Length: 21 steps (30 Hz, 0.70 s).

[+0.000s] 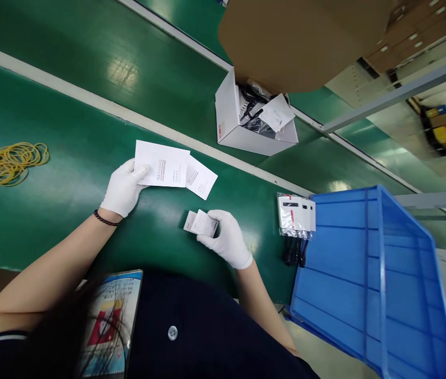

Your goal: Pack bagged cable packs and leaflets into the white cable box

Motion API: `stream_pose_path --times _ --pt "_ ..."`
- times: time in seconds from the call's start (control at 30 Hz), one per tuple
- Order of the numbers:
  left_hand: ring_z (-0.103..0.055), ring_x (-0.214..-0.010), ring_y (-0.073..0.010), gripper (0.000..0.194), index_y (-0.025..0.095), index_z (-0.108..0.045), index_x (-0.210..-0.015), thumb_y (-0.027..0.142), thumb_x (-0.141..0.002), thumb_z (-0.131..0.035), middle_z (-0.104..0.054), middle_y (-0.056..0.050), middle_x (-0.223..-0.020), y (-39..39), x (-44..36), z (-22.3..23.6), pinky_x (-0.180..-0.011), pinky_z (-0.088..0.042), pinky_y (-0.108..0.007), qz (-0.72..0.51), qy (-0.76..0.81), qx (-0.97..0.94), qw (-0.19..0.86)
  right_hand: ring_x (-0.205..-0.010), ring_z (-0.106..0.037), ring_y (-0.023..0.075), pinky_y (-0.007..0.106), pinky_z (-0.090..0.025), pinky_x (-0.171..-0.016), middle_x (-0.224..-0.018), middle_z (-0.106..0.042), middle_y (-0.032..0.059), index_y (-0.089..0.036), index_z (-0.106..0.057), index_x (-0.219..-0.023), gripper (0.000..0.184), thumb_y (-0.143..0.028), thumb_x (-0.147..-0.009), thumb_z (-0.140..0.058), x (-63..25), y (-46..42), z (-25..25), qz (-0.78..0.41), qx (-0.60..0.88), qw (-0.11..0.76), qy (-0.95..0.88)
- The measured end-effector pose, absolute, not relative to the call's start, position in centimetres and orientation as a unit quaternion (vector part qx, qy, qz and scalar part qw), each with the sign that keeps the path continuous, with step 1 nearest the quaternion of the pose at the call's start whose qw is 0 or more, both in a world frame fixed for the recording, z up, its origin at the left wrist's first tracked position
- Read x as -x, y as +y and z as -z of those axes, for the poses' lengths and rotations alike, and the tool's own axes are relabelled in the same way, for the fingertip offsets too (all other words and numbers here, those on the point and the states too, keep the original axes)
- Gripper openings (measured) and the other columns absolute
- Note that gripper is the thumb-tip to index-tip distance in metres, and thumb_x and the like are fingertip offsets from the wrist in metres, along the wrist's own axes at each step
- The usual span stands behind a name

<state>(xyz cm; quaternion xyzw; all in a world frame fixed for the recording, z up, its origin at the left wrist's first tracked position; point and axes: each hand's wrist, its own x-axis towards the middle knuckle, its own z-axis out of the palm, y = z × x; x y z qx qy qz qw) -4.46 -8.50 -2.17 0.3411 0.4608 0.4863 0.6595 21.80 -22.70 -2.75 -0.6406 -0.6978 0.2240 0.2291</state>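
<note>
- The left hand (pixel 123 188), gloved in white, was closed on the near left corner of a white printed sheet (pixel 162 164), pinched between thumb and fingers just above the green work surface (pixel 49 221).
- A 2nd printed sheet (pixel 200 178) was seen partly tucked under the right edge of the 1st, angled towards the right.
- The right hand (pixel 226 238), also gloved, was wrapped around a small stack of folded white leaflets (pixel 201 223), held low over the green surface in front of the body.
- A dark bead bracelet (pixel 105 219) was worn on the left wrist.
- A loose bundle of yellow rubber bands (pixel 10 163) was lying well to the left of the hands.
- An open white box (pixel 242 134) holding black cables and a paper slip was standing on the far side of a pale dividing strip (pixel 89 102).
- A blue plastic crate (pixel 368 273) was positioned at the right, with a bagged white item (pixel 294 213) touching its left wall.
- A brown cardboard flap (pixel 297 37) was hanging over the white box.
</note>
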Motion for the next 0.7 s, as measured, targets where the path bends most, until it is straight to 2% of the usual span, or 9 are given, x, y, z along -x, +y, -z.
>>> stream_pose_path --times 0.1,0.17,0.3,0.47,0.57,0.63,0.7 --pt "-0.062 -0.115 -0.0326 0.035 0.014 -0.067 -0.109 0.031 -0.079 -0.072 -0.068 -0.012 -0.118 -8.7 4.3 2.0 -0.099 -0.052 -0.050 -0.481 0.470 -0.343 0.656 -0.108 -0.062 0.0304 0.048 -0.052 -0.091 -0.118 -0.063 0.0117 -0.022 -0.052 -0.119 0.066 -0.044 -0.064 -0.081 -21.6 -23.0 2.2 -0.296 0.680 0.305 -0.597" --pt "-0.061 -0.115 -0.0324 0.036 0.015 -0.068 -0.109 0.033 -0.078 -0.073 -0.069 -0.012 -0.118 -9.0 4.0 2.0 -0.099 -0.052 -0.049 -0.475 0.470 -0.348 0.657 -0.106 -0.063 0.0293 0.045 -0.055 -0.086 -0.119 -0.064 0.0105 -0.023 -0.053 -0.119 0.064 -0.046 -0.064 -0.079 -21.3 -23.0 2.0 -0.335 0.713 0.341 -0.513" --pt "-0.061 -0.115 -0.0315 0.041 0.016 -0.067 -0.113 0.038 -0.079 -0.074 -0.068 -0.010 -0.121 -10.2 3.1 2.6 -0.100 -0.051 -0.047 -0.451 0.449 -0.370 0.677 -0.075 -0.066 0.0240 0.038 -0.056 -0.065 -0.086 -0.070 0.0039 -0.023 -0.059 -0.089 0.041 -0.050 -0.066 -0.077 -20.4 -22.3 2.0 -0.391 0.753 0.371 -0.377" --pt "-0.061 -0.115 -0.0326 0.048 0.016 -0.069 -0.115 0.050 -0.081 -0.070 -0.069 -0.011 -0.119 -11.9 2.2 3.3 -0.099 -0.050 -0.045 -0.386 0.491 -0.438 0.646 -0.060 -0.057 0.0169 0.031 -0.050 -0.056 -0.066 -0.062 -0.0004 -0.021 -0.056 -0.067 0.038 -0.054 -0.074 -0.072 -19.5 -21.6 2.1 -0.411 0.696 0.464 -0.363" --pt "-0.059 -0.118 -0.0334 0.049 0.015 -0.068 -0.117 0.049 -0.081 -0.070 -0.068 -0.012 -0.122 -12.8 1.5 3.3 -0.100 -0.050 -0.045 -0.388 0.449 -0.414 0.690 -0.065 -0.060 0.0177 0.031 -0.051 -0.061 -0.070 -0.065 0.0000 -0.022 -0.063 -0.069 0.029 -0.048 -0.082 -0.067 -18.9 -21.6 1.9 -0.390 0.682 0.462 -0.411" --pt "-0.060 -0.118 -0.0331 0.047 0.014 -0.067 -0.118 0.045 -0.083 -0.070 -0.066 -0.013 -0.125 -13.4 1.1 3.1 -0.100 -0.050 -0.047 -0.397 0.382 -0.383 0.742 -0.083 -0.066 0.0210 0.034 -0.055 -0.075 -0.088 -0.071 0.0019 -0.024 -0.071 -0.086 0.020 -0.042 -0.086 -0.063 -18.4 -21.4 1.7 -0.383 0.659 0.462 -0.453" --pt "-0.060 -0.119 -0.0326 0.045 0.013 -0.066 -0.121 0.041 -0.086 -0.068 -0.065 -0.014 -0.126 -14.0 0.7 2.9 -0.102 -0.049 -0.049 -0.391 0.316 -0.367 0.783 -0.098 -0.066 0.0226 0.037 -0.054 -0.087 -0.105 -0.072 0.0025 -0.026 -0.071 -0.101 0.021 -0.039 -0.088 -0.060 -17.6 -21.1 1.5 -0.381 0.645 0.467 -0.469"
